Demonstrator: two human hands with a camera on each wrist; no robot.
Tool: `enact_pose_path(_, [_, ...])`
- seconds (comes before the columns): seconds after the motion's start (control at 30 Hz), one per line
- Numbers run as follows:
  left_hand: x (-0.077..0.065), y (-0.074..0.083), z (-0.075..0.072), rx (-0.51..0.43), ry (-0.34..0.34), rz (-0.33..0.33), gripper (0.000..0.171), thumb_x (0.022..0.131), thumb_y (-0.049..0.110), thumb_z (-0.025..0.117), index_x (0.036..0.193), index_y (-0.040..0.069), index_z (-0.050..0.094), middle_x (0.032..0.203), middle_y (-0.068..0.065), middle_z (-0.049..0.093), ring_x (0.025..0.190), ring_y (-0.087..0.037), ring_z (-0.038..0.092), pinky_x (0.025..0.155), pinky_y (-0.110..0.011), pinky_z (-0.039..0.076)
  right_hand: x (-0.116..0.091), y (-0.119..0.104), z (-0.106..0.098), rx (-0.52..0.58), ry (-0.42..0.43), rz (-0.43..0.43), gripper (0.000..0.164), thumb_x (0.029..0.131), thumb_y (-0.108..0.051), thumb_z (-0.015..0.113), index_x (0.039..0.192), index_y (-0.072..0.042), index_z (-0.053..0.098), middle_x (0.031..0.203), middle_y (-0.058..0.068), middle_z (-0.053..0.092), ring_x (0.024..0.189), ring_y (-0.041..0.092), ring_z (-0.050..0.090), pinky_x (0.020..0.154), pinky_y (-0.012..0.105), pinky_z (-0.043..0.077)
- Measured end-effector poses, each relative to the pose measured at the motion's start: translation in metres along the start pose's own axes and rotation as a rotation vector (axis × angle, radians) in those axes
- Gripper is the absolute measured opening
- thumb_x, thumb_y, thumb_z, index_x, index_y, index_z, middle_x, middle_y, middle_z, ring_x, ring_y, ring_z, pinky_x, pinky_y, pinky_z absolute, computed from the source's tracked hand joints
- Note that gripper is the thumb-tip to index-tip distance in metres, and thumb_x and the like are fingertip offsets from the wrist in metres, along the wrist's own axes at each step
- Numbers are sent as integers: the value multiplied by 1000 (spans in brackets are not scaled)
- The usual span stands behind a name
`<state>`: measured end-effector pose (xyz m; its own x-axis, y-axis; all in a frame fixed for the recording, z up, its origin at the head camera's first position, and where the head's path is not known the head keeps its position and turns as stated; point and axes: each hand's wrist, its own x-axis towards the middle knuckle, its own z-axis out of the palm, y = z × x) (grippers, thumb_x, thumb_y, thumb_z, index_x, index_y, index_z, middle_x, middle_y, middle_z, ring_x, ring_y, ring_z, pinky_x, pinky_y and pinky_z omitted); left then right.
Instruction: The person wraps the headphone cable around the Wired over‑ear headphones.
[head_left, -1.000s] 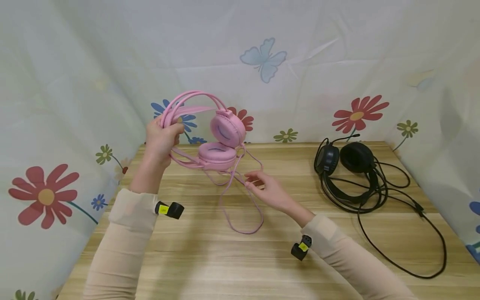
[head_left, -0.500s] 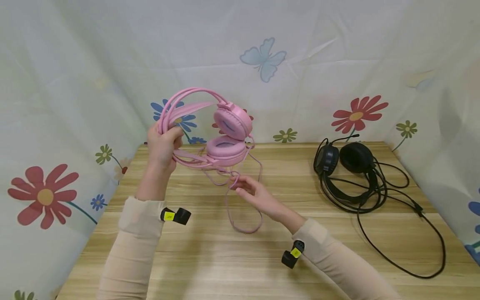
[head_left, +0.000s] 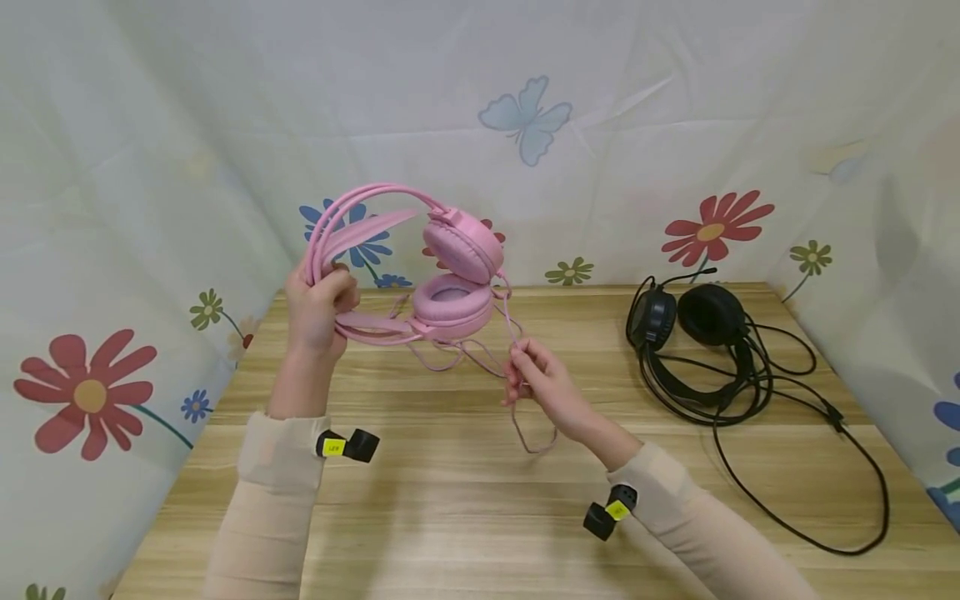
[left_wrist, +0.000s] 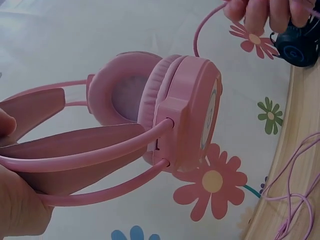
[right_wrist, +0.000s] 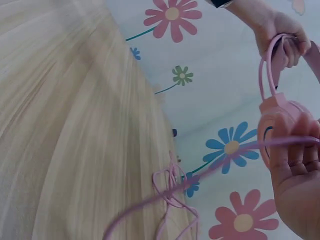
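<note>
My left hand (head_left: 315,312) grips the headband of a pink pair of headphones (head_left: 452,310), holding it above the table at the left centre. Both ear cups point to the right, one above the other. In the left wrist view an ear cup (left_wrist: 182,95) and the double-wire headband show close up. To the right of the cups, my right hand (head_left: 553,390) pinches the pink headphone cable (right_wrist: 220,162) between thumb and fingers. The cable runs up to the ear cups, and a small loop hangs below the hand. More of the cable lies loosely bunched on the wooden table behind.
A black headset (head_left: 656,321) with a boom microphone lies at the right of the wooden table (head_left: 450,517). Its black cable (head_left: 881,475) loops toward the front right. A flower-printed curtain (head_left: 637,167) stands along the back and sides.
My right hand has gone from loosely curled fingers beside the cable to pinching it, moving left and then back right. The cable loop has been drawn up. The headphones have shifted slightly right.
</note>
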<state>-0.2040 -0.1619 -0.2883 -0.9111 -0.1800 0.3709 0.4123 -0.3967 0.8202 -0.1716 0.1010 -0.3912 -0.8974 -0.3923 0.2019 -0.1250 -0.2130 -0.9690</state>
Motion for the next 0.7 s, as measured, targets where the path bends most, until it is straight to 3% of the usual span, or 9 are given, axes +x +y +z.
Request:
enact_pose_path(0.17, [-2, -2, -6, -58, -34, 19, 30, 74, -17, 38, 63, 10, 32, 48, 1, 28, 40, -12, 21, 41, -23, 16, -3, -8, -9, -35, 12, -63, 20, 100, -21, 35, 87, -7, 44, 63, -2, 36, 48, 5, 31, 42, 19, 30])
enact_pose_path(0.3, [-5, -4, -11, -99, -63, 37, 32, 75, -18, 35, 59, 10, 31, 47, 1, 26, 40, -13, 18, 42, -24, 13, -6, -13, -17, -57, 18, -111, 22, 100, -19, 36, 86, -5, 45, 59, -4, 34, 45, 4, 26, 39, 23, 18])
enact_pose_path(0.57, [-12, -12, -20, -128, -64, 32, 30, 75, -15, 32, 58, 10, 31, 46, -1, 24, 41, -14, 18, 43, -26, 12, -11, -22, -26, -189, -14, -242, 20, 99, -10, 36, 87, 0, 49, 54, -1, 32, 42, 11, 25, 37, 31, 17])
enact_pose_path(0.7, [-13, -17, -23, -164, -54, 33, 30, 73, -14, 31, 57, 12, 29, 46, 0, 23, 41, -14, 16, 43, -25, 12, -13, -23, -27, -218, -55, -301, 21, 98, -5, 35, 87, -5, 53, 52, 5, 31, 41, 15, 24, 36, 31, 18])
